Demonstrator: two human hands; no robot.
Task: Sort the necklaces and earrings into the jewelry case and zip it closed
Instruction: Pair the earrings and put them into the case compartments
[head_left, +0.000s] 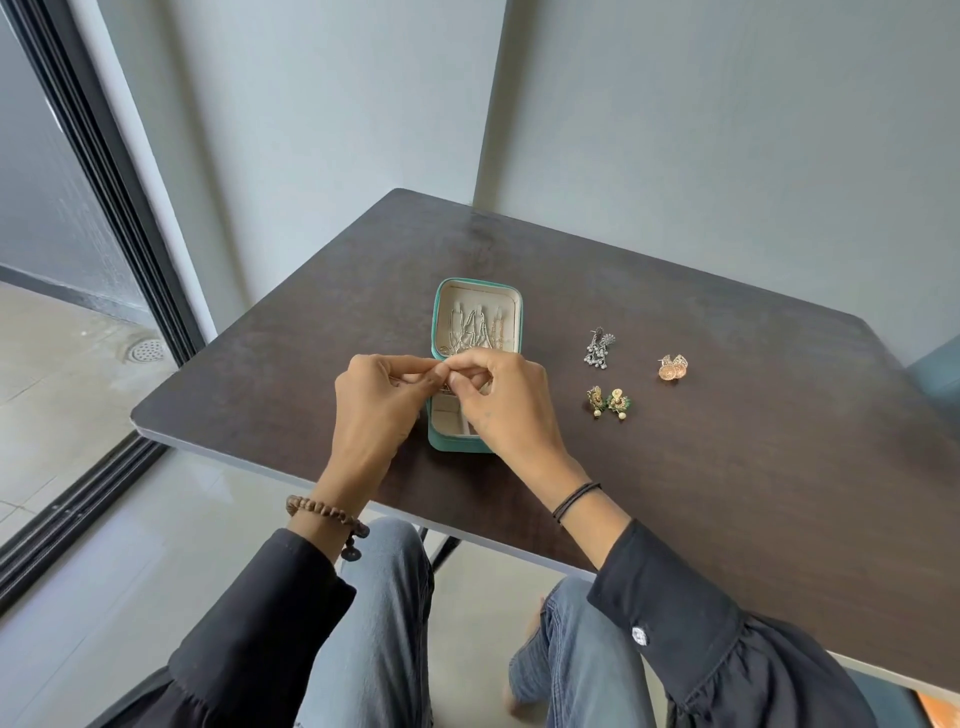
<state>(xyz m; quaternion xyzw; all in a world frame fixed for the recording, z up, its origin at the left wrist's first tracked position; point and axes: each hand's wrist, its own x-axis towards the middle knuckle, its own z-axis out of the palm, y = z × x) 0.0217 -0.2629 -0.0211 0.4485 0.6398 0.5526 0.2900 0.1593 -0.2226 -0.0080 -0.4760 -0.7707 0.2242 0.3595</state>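
A teal jewelry case (441, 312) lies open on the dark table (727, 467), its cream lid holding several hanging necklaces (475, 327). My left hand (379, 400) and my right hand (504, 400) meet over the case's hinge, fingertips pinching a small piece of jewelry between them; the piece is mostly hidden. To the right lie three pairs of earrings: silver ones (600, 348), rose-gold ones (674, 368) and gold-and-green ones (608, 401).
The table's near edge runs diagonally above my knees. A glass sliding door and its track (78, 493) stand to the left. Grey walls meet behind the table. Bare tabletop lies right of the earrings.
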